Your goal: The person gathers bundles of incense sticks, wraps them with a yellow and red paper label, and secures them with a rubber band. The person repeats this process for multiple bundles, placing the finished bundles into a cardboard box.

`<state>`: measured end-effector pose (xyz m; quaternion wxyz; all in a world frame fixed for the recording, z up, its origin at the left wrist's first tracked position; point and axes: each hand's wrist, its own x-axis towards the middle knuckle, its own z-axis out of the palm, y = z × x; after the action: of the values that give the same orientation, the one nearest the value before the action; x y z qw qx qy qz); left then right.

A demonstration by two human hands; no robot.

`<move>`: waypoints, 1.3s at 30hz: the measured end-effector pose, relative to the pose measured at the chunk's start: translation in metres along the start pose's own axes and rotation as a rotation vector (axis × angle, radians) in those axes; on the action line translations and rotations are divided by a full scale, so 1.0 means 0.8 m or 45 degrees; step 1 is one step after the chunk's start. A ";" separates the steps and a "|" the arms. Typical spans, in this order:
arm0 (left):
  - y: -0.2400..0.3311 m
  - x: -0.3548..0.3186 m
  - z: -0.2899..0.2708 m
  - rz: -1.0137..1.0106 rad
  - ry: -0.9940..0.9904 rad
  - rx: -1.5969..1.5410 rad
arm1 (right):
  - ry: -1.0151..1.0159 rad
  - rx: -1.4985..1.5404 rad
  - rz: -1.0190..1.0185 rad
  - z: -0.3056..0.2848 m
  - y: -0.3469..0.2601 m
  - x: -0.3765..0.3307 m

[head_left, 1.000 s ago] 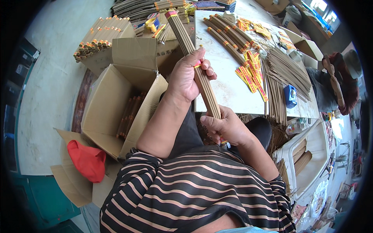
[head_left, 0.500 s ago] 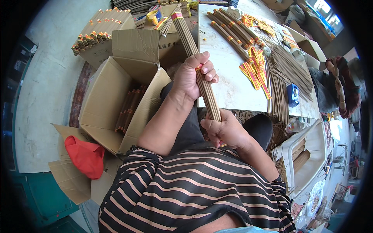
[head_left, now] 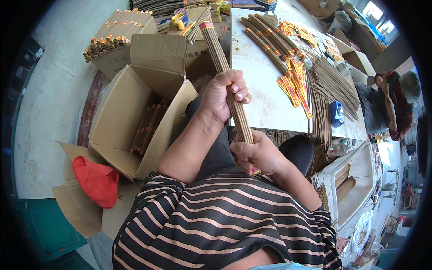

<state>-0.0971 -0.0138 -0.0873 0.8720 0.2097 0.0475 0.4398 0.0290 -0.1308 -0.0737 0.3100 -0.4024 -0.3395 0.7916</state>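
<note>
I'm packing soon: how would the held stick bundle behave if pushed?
The stick bundle is probably stiff, running straight between left hand and right hand. Its roundish outline suggests it may roll. Its thin sticks might snap if bent.

We cannot see the stretch of the stick bundle (head_left: 217,51) inside the left hand (head_left: 223,96), nor the part wrapped by the right hand (head_left: 256,153). The open box's (head_left: 116,96) wall partly hides the bundles inside (head_left: 148,126) from us. We find the far-right clutter (head_left: 402,221) too blurred to tell.
</note>
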 end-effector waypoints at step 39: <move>0.232 -0.191 -0.466 -0.857 1.183 2.006 | 0.853 -0.643 -0.282 -0.171 -0.013 0.030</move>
<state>-0.4284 0.0837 -0.3653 0.4563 0.5140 0.7247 0.0488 0.1360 -0.0673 -0.1369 0.3779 -0.6614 -0.4443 0.4715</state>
